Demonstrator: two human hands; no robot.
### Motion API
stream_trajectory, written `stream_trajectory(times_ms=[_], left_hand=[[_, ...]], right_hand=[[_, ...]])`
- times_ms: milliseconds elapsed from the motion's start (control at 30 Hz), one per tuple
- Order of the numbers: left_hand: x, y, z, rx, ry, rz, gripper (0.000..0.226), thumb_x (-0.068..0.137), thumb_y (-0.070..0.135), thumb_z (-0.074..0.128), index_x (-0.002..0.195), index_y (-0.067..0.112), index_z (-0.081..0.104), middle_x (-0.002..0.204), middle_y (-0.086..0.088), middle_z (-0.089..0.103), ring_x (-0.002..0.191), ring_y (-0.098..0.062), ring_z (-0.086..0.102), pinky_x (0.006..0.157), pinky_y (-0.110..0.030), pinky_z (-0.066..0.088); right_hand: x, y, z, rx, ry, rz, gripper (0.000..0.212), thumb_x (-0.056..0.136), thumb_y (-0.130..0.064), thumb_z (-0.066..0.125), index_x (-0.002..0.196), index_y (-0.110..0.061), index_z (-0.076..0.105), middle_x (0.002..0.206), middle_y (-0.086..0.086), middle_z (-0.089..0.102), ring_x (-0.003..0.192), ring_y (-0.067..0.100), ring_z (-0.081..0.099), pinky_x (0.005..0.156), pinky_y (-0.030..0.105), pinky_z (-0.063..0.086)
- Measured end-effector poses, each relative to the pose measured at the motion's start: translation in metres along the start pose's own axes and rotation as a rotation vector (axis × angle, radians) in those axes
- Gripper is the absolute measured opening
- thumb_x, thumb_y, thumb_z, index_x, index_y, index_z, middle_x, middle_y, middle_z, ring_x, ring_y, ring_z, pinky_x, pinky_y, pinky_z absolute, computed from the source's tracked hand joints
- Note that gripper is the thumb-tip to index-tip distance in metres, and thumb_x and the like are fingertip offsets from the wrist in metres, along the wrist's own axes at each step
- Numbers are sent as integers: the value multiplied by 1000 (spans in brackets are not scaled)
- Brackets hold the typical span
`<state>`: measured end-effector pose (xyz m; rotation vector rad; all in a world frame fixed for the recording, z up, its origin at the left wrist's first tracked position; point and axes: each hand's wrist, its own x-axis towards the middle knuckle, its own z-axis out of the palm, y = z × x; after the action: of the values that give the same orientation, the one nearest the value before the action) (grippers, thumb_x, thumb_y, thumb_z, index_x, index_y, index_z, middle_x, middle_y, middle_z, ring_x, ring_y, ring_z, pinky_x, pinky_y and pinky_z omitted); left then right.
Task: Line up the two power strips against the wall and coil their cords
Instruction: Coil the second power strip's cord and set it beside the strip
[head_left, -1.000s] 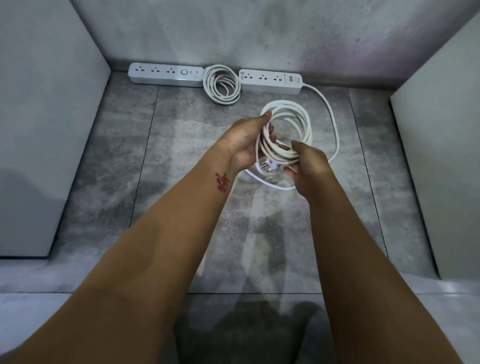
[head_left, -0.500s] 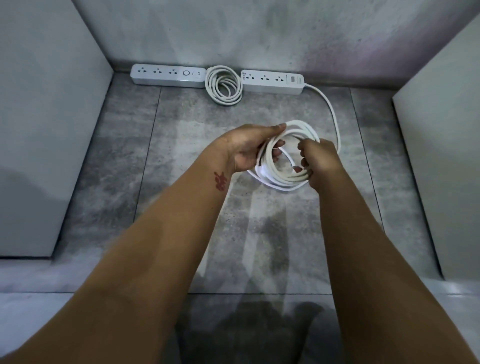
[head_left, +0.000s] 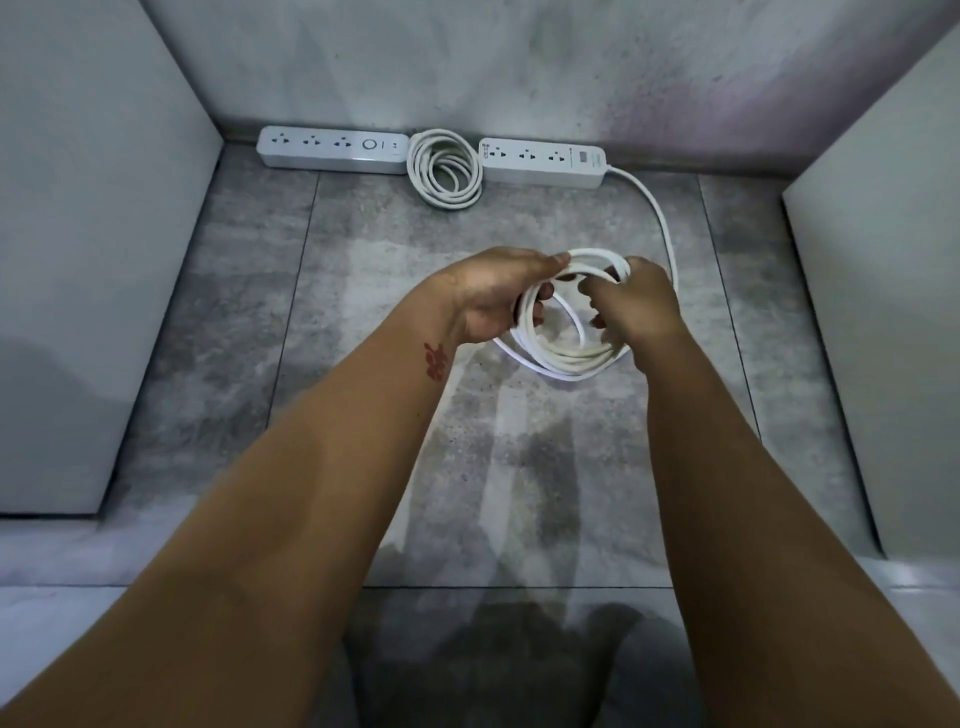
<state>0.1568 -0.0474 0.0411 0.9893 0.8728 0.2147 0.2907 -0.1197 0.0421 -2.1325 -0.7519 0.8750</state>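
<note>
2 power strips, coil on floor

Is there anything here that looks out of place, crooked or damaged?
Nothing looks damaged. Both power strips lie in line against the wall, one coiled cord between them. Only the second cord is unfinished: both hands hold its coil over the floor.

There is one view only, from the person's head, looking forward and steeply down along both forearms at the floor. It sits close over the hands and faces the back wall.
</note>
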Motion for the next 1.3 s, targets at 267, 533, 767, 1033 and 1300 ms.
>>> stream_trajectory(times_ms=[267,533,767,1033,1300], left_hand=[[2,-9,4,-60,121,14,28,102,34,46,97,13,64,79,-2,64,79,-17,60,87,-37,53],[10,-7,20,133,286,97,39,100,46,39,119,15,54,108,-4,64,103,-23,60,97,-42,46],[16,-16,19,220,379,145,56,94,61,43,115,10,46,103,-5,59,88,-16,55,82,-31,46],[9,-30,24,162,230,109,56,88,71,42,118,26,55,122,6,65,111,-13,58,102,-35,42],[17,-20,11,114,318,70,103,64,93,38,117,9,62,102,-8,75,100,-22,70,104,-42,44]], right_hand=[[3,1,2,410,200,136,19,93,-12,52,111,-7,51,79,2,46,63,14,50,47,25,53],[-4,0,11,555,309,162,29,97,-16,50,124,-4,50,99,6,52,60,9,53,55,25,54],[-6,-3,16,629,321,121,21,98,-18,52,116,-9,50,96,1,53,66,5,54,42,10,44],[-5,-15,18,1024,192,205,26,96,-13,55,121,-5,52,77,6,51,42,10,57,57,32,56],[-8,-10,25,998,195,226,34,97,-16,55,128,-4,50,81,3,46,56,11,50,56,27,55]])
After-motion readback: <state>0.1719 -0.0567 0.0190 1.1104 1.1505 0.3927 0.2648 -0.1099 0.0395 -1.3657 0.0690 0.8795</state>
